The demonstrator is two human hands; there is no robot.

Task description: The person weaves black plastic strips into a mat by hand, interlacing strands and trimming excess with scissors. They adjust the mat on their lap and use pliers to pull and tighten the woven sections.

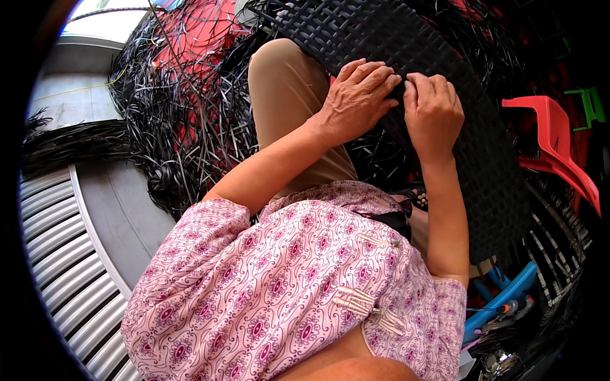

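Note:
A large black woven plastic panel lies slanted across my lap, running from the top middle down to the right. At its near edge my left hand is closed, its fingers bent over the weave and the thumb pointing right. Just beside it my right hand is curled with its knuckles up, thumb and fingertips pressed together against the panel. Whatever the right fingertips pinch is hidden; a black strip would not stand out against the dark weave. The two hands are close but apart.
Loose black plastic strips lie heaped at the left over a red surface. A slatted silver rack stands at the lower left. To the right are a red plastic stool, a green plastic piece and a blue plastic stool.

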